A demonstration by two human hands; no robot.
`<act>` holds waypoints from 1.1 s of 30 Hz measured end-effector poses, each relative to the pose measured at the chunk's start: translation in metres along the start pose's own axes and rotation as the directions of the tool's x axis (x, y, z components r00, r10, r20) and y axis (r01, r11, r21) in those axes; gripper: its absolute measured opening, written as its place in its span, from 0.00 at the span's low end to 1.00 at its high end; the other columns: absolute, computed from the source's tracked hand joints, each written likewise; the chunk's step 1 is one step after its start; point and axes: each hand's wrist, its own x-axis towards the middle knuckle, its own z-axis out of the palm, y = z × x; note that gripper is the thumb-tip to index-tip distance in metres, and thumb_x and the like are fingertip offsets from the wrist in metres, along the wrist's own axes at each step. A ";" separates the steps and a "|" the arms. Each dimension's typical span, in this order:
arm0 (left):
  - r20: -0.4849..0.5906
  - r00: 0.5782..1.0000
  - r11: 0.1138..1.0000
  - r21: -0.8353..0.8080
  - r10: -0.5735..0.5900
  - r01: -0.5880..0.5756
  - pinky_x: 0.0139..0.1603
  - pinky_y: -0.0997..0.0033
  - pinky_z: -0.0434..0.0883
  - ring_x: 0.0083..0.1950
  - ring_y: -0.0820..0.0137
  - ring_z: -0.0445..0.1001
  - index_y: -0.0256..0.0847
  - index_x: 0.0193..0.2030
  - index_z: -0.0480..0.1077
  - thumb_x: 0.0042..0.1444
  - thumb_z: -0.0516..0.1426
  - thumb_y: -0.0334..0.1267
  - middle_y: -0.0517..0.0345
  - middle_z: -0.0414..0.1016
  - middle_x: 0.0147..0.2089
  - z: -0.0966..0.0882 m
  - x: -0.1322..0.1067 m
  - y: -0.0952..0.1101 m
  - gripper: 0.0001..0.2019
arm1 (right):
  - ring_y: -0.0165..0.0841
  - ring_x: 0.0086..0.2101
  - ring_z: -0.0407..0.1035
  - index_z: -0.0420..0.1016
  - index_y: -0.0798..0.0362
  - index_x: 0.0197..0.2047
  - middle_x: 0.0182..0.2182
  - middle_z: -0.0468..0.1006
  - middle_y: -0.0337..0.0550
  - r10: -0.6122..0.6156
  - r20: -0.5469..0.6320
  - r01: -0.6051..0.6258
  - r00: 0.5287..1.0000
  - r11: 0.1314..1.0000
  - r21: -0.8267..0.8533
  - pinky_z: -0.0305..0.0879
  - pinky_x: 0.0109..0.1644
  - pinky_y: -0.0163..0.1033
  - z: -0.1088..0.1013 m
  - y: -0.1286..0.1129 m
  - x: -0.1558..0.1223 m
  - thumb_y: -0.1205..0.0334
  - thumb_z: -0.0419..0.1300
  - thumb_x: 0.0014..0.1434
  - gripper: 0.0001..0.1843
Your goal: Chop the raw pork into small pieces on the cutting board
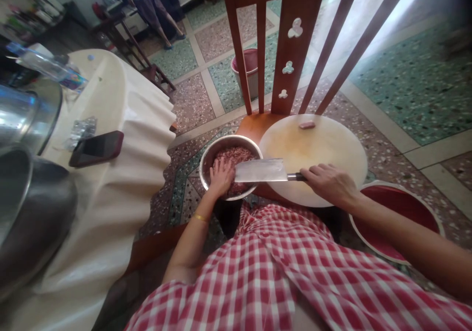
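Note:
My left hand (221,174) lies with its fingers spread on chopped reddish meat (239,155) inside a round metal bowl (203,160). In my right hand (329,183) is the dark handle of a cleaver (261,170). Its broad blade points left, spanning from the cutting board to over the bowl's right rim, with the tip close to my left fingers. The round whitish cutting board (332,149) rests on a wooden chair seat and bears one small pinkish piece of meat (307,125) near its far edge.
The wooden chair back (271,50) rises beyond the board. A red-lined bucket (398,218) stands at right, another bin (248,70) behind the chair. At left, a cloth-covered table (140,124) holds a phone (96,149), metal pots (40,213) and a plastic bottle (51,65). A person (151,6) stands farther back.

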 end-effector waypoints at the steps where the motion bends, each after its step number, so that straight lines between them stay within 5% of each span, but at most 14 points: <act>1: 0.007 1.000 0.999 -0.009 -0.031 0.031 0.64 0.44 0.49 0.70 0.56 0.37 0.47 0.67 0.44 0.64 0.35 0.46 0.50 0.37 0.71 0.002 0.004 -0.002 0.25 | 0.32 0.27 0.61 0.73 0.54 0.36 0.25 0.71 0.43 0.043 -0.007 -0.043 0.999 0.999 0.021 0.45 0.31 0.38 0.000 0.004 -0.005 0.61 0.48 0.62 0.13; 8: -0.036 0.999 0.999 0.018 -0.028 0.029 0.65 0.42 0.39 0.70 0.53 0.36 0.47 0.66 0.48 0.59 0.41 0.58 0.48 0.37 0.71 0.021 0.039 0.014 0.32 | 0.33 0.26 0.64 0.75 0.52 0.41 0.30 0.76 0.45 0.347 -0.066 -0.340 0.936 0.936 0.094 0.44 0.27 0.37 0.011 0.009 -0.037 0.50 0.50 0.61 0.18; 12: 0.007 1.000 1.000 0.017 -0.021 0.021 0.65 0.41 0.39 0.70 0.51 0.35 0.50 0.65 0.51 0.58 0.41 0.59 0.51 0.36 0.71 0.023 0.031 0.012 0.31 | 0.34 0.24 0.65 0.75 0.52 0.41 0.30 0.77 0.46 0.421 -0.054 -0.415 0.905 0.904 0.102 0.44 0.26 0.36 0.019 0.007 -0.049 0.48 0.51 0.59 0.19; 18: -0.151 0.988 0.999 -0.006 0.030 -0.031 0.64 0.41 0.45 0.70 0.51 0.36 0.53 0.66 0.47 0.59 0.44 0.55 0.50 0.35 0.71 -0.008 0.003 0.011 0.29 | 0.38 0.25 0.66 0.73 0.57 0.45 0.30 0.77 0.53 0.504 -0.012 -0.504 0.863 0.864 0.002 0.47 0.25 0.37 0.035 0.017 -0.068 0.49 0.52 0.60 0.21; 21: -0.275 0.958 0.989 -0.098 0.077 -0.107 0.64 0.50 0.51 0.69 0.56 0.44 0.47 0.65 0.52 0.60 0.47 0.51 0.48 0.43 0.69 -0.026 0.002 0.015 0.27 | 0.39 0.25 0.67 0.72 0.58 0.44 0.29 0.76 0.56 0.533 -0.028 -0.533 0.846 0.846 -0.004 0.47 0.25 0.38 0.049 0.025 -0.081 0.53 0.52 0.60 0.18; 26: -0.389 0.914 0.941 -0.251 0.115 -0.226 0.50 0.72 0.65 0.48 0.72 0.71 0.40 0.44 0.71 0.65 0.41 0.43 0.52 0.73 0.46 -0.040 0.008 0.022 0.19 | 0.39 0.22 0.65 0.73 0.56 0.42 0.27 0.75 0.55 0.575 -0.022 -0.575 0.818 0.818 -0.019 0.47 0.24 0.39 0.065 0.030 -0.105 0.55 0.52 0.59 0.15; 29: -0.348 0.935 0.977 -0.166 0.071 -0.136 0.41 0.73 0.65 0.37 0.71 0.72 0.39 0.32 0.72 0.64 0.42 0.47 0.53 0.75 0.32 -0.045 0.006 0.027 0.23 | 0.38 0.22 0.63 0.73 0.54 0.40 0.27 0.74 0.54 0.585 -0.021 -0.586 0.811 0.810 -0.027 0.46 0.23 0.38 0.069 0.029 -0.115 0.55 0.51 0.59 0.15; 33: -0.301 0.954 1.000 -0.019 0.016 -0.023 0.36 0.73 0.63 0.36 0.68 0.73 0.38 0.30 0.72 0.64 0.40 0.49 0.50 0.75 0.32 -0.048 0.007 0.034 0.25 | 0.38 0.23 0.64 0.72 0.56 0.41 0.27 0.75 0.54 0.587 0.014 -0.587 0.810 0.810 -0.003 0.47 0.24 0.38 0.073 0.029 -0.117 0.54 0.50 0.60 0.16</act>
